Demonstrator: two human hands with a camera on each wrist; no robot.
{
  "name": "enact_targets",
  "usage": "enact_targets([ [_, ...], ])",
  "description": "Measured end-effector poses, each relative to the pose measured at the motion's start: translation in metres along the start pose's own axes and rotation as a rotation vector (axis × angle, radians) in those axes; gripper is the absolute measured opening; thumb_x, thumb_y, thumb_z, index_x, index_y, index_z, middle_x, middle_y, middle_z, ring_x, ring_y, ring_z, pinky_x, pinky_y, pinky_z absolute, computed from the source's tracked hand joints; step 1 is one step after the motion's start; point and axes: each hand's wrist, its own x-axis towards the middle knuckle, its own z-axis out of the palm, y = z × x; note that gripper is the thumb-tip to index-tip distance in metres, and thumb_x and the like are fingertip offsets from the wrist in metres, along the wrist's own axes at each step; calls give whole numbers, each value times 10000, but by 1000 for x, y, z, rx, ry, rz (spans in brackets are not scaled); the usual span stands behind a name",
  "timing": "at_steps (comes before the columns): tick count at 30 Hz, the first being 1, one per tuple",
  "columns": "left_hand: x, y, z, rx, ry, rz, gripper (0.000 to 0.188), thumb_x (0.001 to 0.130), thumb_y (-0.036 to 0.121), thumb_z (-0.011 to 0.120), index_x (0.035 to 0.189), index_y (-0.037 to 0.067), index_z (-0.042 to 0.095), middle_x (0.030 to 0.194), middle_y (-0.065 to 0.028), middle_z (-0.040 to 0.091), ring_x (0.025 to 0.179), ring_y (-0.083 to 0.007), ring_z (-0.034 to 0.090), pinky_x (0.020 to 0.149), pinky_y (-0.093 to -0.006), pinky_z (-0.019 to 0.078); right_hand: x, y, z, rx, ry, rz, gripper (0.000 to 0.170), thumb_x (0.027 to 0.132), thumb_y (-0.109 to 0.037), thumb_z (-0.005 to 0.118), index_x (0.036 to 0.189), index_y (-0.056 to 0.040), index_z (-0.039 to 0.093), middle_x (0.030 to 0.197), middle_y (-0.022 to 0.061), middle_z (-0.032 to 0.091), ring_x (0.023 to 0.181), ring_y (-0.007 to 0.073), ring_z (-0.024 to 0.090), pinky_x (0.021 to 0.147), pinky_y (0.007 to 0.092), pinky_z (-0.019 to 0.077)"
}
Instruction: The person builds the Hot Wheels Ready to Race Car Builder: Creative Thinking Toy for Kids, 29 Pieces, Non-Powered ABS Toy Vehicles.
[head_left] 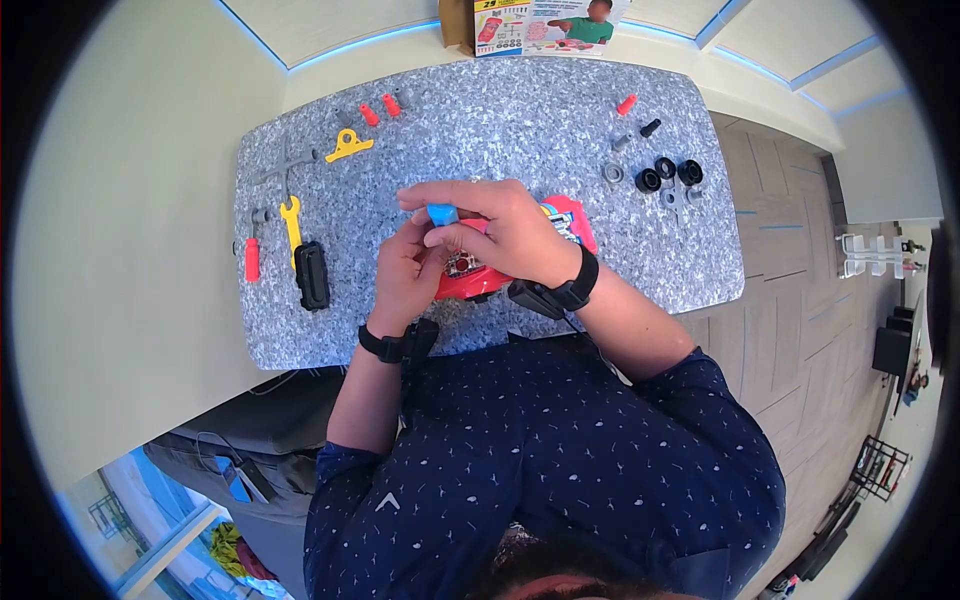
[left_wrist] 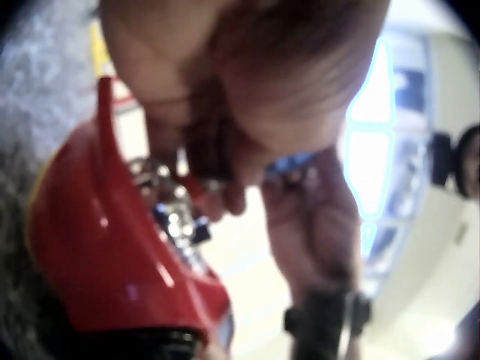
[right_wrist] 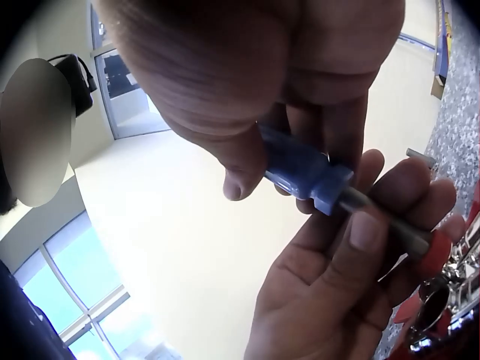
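My right hand [head_left: 520, 232] grips the blue handle of a toy screwdriver [right_wrist: 296, 169], with the thumb along its side. The grey shaft slants down toward a red piece [right_wrist: 436, 253] over the chrome engine [right_wrist: 450, 296] of a red toy car [head_left: 468, 288]. My left hand [head_left: 402, 275] pinches the shaft between thumb and fingers, close above that red piece. In the left wrist view the car's glossy red side [left_wrist: 112, 240] shows large, and the left fingers cover part of the engine. The right forearm and hand overlap the car's middle in the head view.
To the left lie a yellow wrench [head_left: 290, 225], a black part [head_left: 312, 275], a red-handled tool [head_left: 252, 260], a grey cross-shaped piece [head_left: 285, 165] and a yellow bracket [head_left: 348, 147]. Black wheels [head_left: 648, 180] and grey rings [head_left: 612, 173] lie right. A box [head_left: 545, 25] stands behind.
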Motion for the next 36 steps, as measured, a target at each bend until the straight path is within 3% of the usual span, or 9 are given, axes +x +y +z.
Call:
enact_targets([
  [6, -3, -8, 4, -16, -11, 98, 614, 1029, 65, 822, 1592, 6, 583, 1402, -106, 760, 1263, -191, 737, 1086, -373, 598, -3, -13, -10, 324, 53, 170, 458, 1024, -62, 772, 1478, -100, 727, 1283, 94, 831, 1101, 209, 823, 930, 372, 657],
  [8, -2, 14, 2, 238, -76, 191, 683, 961, 51, 868, 1591, 43, 602, 1382, -115, 770, 1276, -235, 736, 1108, -392, 576, 1, -13, -37, 147, 209, 123, 385, 1068, -88, 737, 1452, -111, 740, 1206, 62, 815, 1074, 130, 773, 873, 357, 630],
  [10, -5, 20, 1, 388, -91, 223, 715, 905, 53, 903, 1567, 65, 633, 1358, -119, 776, 1268, -265, 741, 1113, -401, 566, 8, -2, -78, -93, 359, 129, 343, 1057, -116, 747, 1400, -105, 755, 1167, 115, 812, 1060, 223, 792, 861, 406, 614],
  [12, -9, 12, -1, 434, -59, 204, 707, 859, 73, 928, 1519, 71, 674, 1333, -120, 780, 1237, -280, 750, 1102, -400, 568, 12, 23, -132, -752, 383, 167, 305, 1029, -150, 775, 1326, -81, 767, 1174, 188, 804, 1092, 365, 792, 932, 470, 617],
  [16, -12, 2, 3, 422, 71, 200, 559, 879, 62, 920, 1408, 50, 739, 1241, -112, 791, 1165, -243, 755, 1055, -379, 578, 8, 83, -217, -1211, 237, 715, 374, 942, -253, 850, 1254, -59, 783, 1253, 255, 792, 1173, 451, 767, 991, 528, 633],
  [23, -14, -3, 11, 355, 184, 149, 351, 919, 21, 880, 1263, 22, 811, 1134, -118, 804, 1057, -222, 771, 957, -341, 590, -2, 138, -248, -1228, 81, 938, 328, 908, -243, 858, 1166, -46, 811, 1242, 257, 808, 1181, 461, 775, 994, 559, 642],
  [29, -21, -6, 17, 358, 238, 158, 341, 946, 16, 865, 1282, 12, 812, 1162, -125, 808, 1074, -210, 772, 949, -342, 594, 0, 124, -241, -1204, 175, 738, 329, 928, -305, 883, 1117, -40, 838, 1114, 258, 823, 1056, 468, 789, 919, 542, 643],
  [32, -21, -6, 16, 362, 231, 181, 377, 955, 13, 862, 1325, -2, 790, 1206, -126, 804, 1103, -212, 773, 982, -348, 596, 8, 61, -211, -920, 236, 537, 335, 939, -331, 907, 1090, -37, 855, 966, 198, 833, 886, 360, 814, 812, 451, 632],
  [36, -17, 12, 18, 294, 252, 235, 425, 968, 6, 856, 1382, -19, 760, 1308, -140, 791, 1164, -235, 775, 1074, -363, 584, -9, -11, -126, -201, 231, 358, 196, 988, -212, 903, 1076, -40, 866, 884, 13, 802, 802, 86, 679, 724, 304, 553],
])
